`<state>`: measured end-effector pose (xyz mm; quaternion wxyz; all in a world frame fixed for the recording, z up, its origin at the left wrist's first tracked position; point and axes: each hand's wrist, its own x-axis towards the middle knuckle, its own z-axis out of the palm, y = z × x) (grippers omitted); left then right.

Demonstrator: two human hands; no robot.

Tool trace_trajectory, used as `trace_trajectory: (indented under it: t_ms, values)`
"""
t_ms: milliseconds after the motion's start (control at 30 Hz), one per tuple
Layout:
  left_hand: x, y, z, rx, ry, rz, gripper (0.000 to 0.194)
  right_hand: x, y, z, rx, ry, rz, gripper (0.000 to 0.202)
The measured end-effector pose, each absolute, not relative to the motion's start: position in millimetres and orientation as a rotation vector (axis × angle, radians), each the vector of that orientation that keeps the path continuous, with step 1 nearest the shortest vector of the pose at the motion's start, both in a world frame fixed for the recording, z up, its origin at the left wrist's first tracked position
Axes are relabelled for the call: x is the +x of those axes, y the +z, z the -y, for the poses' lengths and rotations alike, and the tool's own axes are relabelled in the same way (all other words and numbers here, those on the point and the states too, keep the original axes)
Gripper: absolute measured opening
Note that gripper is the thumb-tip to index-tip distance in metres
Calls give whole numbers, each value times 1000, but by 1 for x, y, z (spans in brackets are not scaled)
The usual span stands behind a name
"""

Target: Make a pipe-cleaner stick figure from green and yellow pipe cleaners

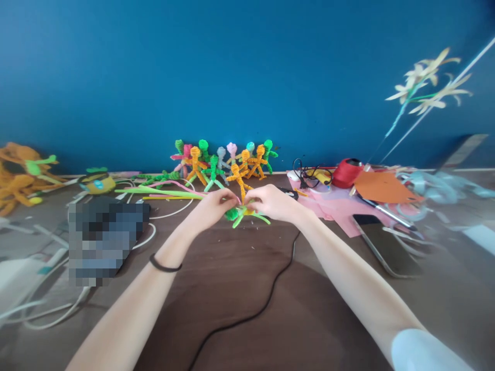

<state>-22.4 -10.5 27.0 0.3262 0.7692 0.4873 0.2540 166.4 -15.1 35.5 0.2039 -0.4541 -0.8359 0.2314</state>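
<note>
Green fuzz at the centre of the frame: we have a pipe-cleaner figure (243, 214) pinched between both hands, just above the brown table (240, 288). Our left hand (211, 206) grips its left end, fingertips closed on the green coil, a black hair tie (164, 266) round that wrist. Our right hand (273, 202) is clamped on the right side, where a bit of yellow shows, and thin green legs splay out below our fingers.

We judge this thing feather-light and soft on the outside, with a wire core that bends and keeps its bend, so it wants a fingertip hold close to the twist, not out on the loose legs, which would just flex away.

Behind our hands, at middle height against the blue wall (232, 67), stands a row of finished figures (224, 165) in orange, green, pink and pale blue. Loose pipe cleaners (162, 191) lie left of centre. A black cable (247, 317) snakes down to the bottom edge. On the right we see a phone (386, 245), pink paper (336, 208), an orange sheet (382, 188) and a red spool (346, 172).
</note>
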Motion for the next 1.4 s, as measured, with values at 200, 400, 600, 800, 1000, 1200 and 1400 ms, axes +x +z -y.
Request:
trace_trajectory:
  t_ms: [200,400,600,800,1000,1200,1400]
  values:
    - [-12,36,23,2243,743,-1375,19,165,35,15,-1280,532,2277,14]
    - [-4,39,30,2315,703,-1527,22,163,38,17,-1306,495,2268,12]
    - [1,33,31,2387,687,-1538,26,159,41,21,-1353,497,2246,10]
    - [0,35,31,2231,732,-1518,29,159,38,22,-1292,595,2228,11]
    - [-6,31,23,1972,728,-1462,32,160,36,21,-1229,690,2193,9]
    - [-8,30,19,1753,789,-1380,27,160,35,21,-1161,797,2158,6]
    - [-8,31,19,1545,767,-1205,25,159,36,22,-1098,873,2138,4]
